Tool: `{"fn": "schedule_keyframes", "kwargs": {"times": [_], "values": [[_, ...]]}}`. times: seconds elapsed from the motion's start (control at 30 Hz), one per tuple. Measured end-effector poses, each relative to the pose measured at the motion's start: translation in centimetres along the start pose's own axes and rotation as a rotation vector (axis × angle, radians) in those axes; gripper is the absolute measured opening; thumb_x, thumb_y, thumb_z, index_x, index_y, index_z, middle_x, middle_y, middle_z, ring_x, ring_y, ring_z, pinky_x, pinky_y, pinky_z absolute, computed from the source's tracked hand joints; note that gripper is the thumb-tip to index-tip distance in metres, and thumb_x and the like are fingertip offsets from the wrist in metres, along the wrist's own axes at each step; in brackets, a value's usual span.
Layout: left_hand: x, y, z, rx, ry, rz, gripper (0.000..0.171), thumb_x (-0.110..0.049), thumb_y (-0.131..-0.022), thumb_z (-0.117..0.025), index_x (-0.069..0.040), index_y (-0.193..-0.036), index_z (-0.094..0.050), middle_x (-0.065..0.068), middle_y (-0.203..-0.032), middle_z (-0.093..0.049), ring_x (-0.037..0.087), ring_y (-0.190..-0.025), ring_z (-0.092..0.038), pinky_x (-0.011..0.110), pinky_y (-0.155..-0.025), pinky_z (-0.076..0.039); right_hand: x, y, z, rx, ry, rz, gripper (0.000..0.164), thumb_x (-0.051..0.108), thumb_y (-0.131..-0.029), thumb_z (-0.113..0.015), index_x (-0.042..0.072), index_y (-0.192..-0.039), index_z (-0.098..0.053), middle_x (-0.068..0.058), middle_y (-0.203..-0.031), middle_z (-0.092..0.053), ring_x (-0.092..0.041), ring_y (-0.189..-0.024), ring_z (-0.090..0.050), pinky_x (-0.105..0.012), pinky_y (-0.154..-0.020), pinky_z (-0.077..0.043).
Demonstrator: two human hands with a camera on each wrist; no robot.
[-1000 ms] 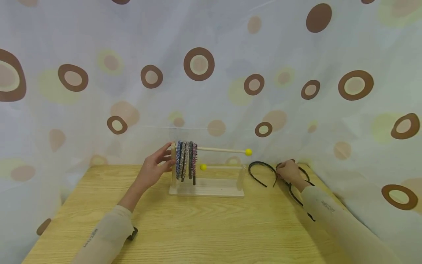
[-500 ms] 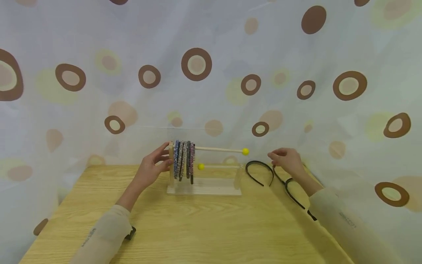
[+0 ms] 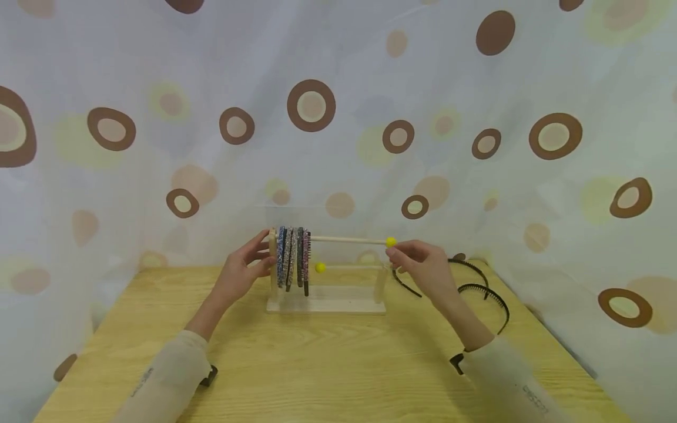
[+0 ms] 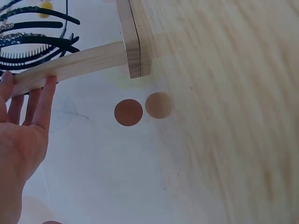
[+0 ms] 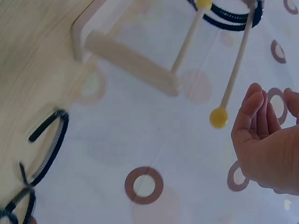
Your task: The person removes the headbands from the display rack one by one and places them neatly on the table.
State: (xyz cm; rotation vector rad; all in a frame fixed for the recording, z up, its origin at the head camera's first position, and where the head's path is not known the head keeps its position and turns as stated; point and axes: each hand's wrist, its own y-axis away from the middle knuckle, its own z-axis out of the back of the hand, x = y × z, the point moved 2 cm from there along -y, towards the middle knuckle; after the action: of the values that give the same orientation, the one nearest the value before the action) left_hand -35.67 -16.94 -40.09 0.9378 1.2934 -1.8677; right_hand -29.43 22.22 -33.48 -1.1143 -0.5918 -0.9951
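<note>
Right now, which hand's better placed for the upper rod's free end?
Probably right: the right hand, seemingly empty, is beside the yellow ball there; the left hand holds the opposite end's post.

Pale backdrop sheet [image 3: 338, 164], brown-ringed and spotted, yellowish wood-grain table [image 3: 317, 364], soft light

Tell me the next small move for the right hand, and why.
Probably move the right hand left along the upper rod to the pink headband: the hand looks empty beside the rod's yellow ball, that headband hangs outermost, and the left hand holds the post.
</note>
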Motion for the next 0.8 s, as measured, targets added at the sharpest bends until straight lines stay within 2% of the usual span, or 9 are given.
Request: {"fn": "schedule_keyframes", "kwargs": {"times": [0.2,0.37,0.57,0.8], "values": [[0.5,-0.1,-0.1,-0.001,0.007,0.002,0.071,-0.019,-0.100,-0.069,-0.022,-0.161,-0.034,0.020,-0.143,-0.053,0.037,-0.122,-0.058,0.037,-0.082,-0.063,1.1,-0.4,-5.4,0.043,-0.096,0.049,0.024,0.032,-0.095,-0.077,0.011,-0.106,-0.077,-0.014,-0.090,-0.073,-0.026,-0.080,-0.069,-0.038,-0.072,-0.063],[0.1,-0.1,0.2,-0.002,-0.012,-0.025,0.071,-0.016,-0.100,-0.068,-0.017,-0.162,-0.032,0.022,-0.143,-0.053,0.038,-0.122,-0.058,0.037,-0.082,-0.063,1.1,-1.3,-8.9,0.090,-0.129,0.031,0.021,0.027,-0.095,-0.077,0.010,-0.108,-0.077,-0.013,-0.091,-0.074,-0.024,-0.081,-0.070,-0.036,-0.074,-0.062],[0.0,-0.4,0.6,-0.024,-0.027,-0.049,0.070,-0.015,-0.100,-0.068,-0.017,-0.161,-0.034,0.023,-0.142,-0.054,0.038,-0.121,-0.059,0.037,-0.081,-0.062,0.9,-1.8,-11.9,0.148,-0.168,0.018,0.026,0.021,-0.096,-0.076,0.003,-0.115,-0.075,-0.010,-0.104,-0.074,-0.030,-0.095,-0.070,-0.040,-0.083,-0.062],[0.3,0.0,0.0,-0.021,-0.007,0.001,0.071,-0.012,-0.099,-0.068,-0.014,-0.161,-0.033,0.023,-0.143,-0.053,0.039,-0.122,-0.058,0.036,-0.082,-0.062,0.1,-1.2,-13.9,0.166,-0.096,-0.001,0.026,0.031,-0.093,-0.078,0.014,-0.113,-0.077,0.001,-0.105,-0.073,-0.017,-0.095,-0.068,-0.038,-0.083,-0.060]]}}
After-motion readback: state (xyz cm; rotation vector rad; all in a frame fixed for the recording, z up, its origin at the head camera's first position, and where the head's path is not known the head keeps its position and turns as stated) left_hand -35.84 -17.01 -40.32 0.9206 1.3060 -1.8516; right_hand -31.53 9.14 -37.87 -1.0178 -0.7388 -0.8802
